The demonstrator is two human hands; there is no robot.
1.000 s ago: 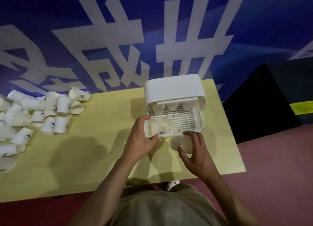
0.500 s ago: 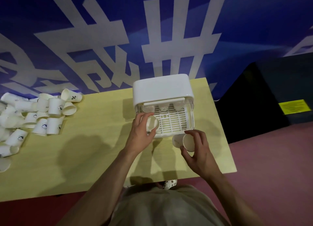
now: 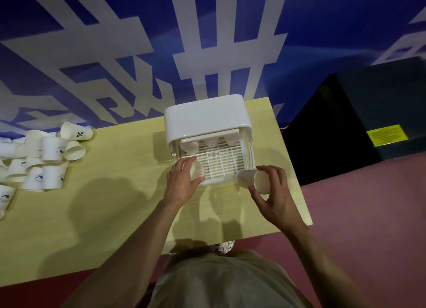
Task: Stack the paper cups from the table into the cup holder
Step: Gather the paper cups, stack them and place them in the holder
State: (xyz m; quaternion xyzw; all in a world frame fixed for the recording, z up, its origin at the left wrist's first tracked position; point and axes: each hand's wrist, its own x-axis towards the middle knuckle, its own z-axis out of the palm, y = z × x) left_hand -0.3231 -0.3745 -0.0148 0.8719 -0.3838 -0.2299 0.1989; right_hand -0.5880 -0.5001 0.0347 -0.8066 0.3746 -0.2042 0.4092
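A white cup holder with a slotted tray stands on the yellow table. Three cups sit at the tray's back, one of them at the left. My left hand grips a white paper cup at the tray's front left corner. My right hand holds another paper cup on its side, just off the tray's front right corner, mouth toward me. A pile of loose paper cups lies at the table's left end.
A blue wall with large white characters rises behind the table. A black box with a yellow label stands to the right of the table on the reddish floor. The table's near edge runs just ahead of my torso.
My left hand has brought its cup down onto the tray's front left corner. My right hand with its cup has stayed near the front right corner. The camera has shifted.
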